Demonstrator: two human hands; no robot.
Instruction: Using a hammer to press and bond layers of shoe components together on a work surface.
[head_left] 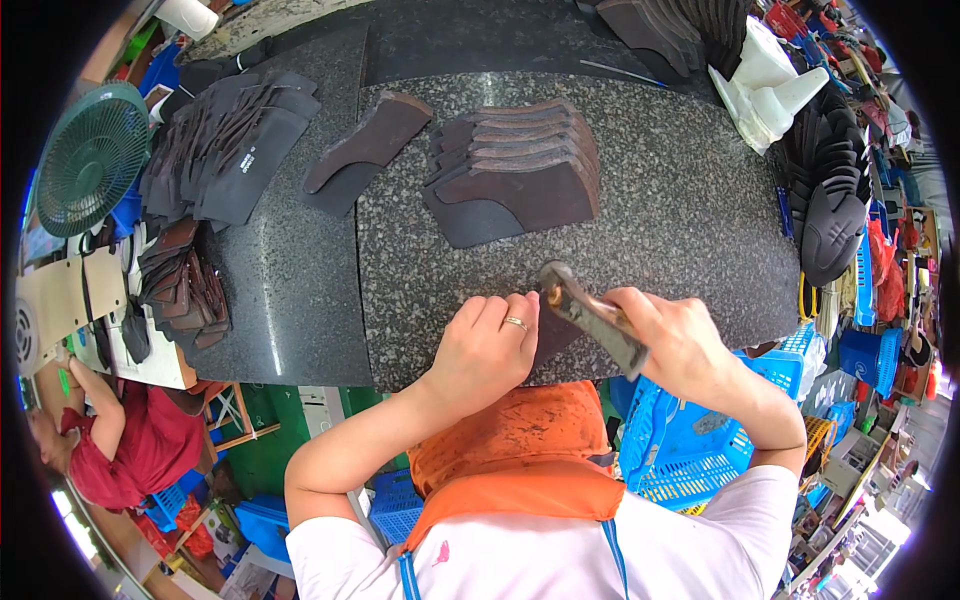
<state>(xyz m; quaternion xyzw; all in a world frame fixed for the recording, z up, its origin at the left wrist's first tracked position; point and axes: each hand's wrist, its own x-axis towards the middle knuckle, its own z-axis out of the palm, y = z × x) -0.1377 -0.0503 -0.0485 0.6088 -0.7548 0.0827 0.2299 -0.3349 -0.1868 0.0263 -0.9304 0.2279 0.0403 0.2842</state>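
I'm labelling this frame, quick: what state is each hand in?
Left hand: fingers curled at the dark piece; grip unclear.
Right hand: closed, holding a hammer-like tool.

At the near edge of the counter [690,230] we see only part of a dark piece [551,343]; the left hand [485,342] and the hammer [598,322] cover the rest. The right hand [682,342] hides the hammer's grip (its exact shape escapes us). Toward the far right corner, a dark stack [672,32] runs out of view. Marks on the far left pile [235,150] are too small for us.
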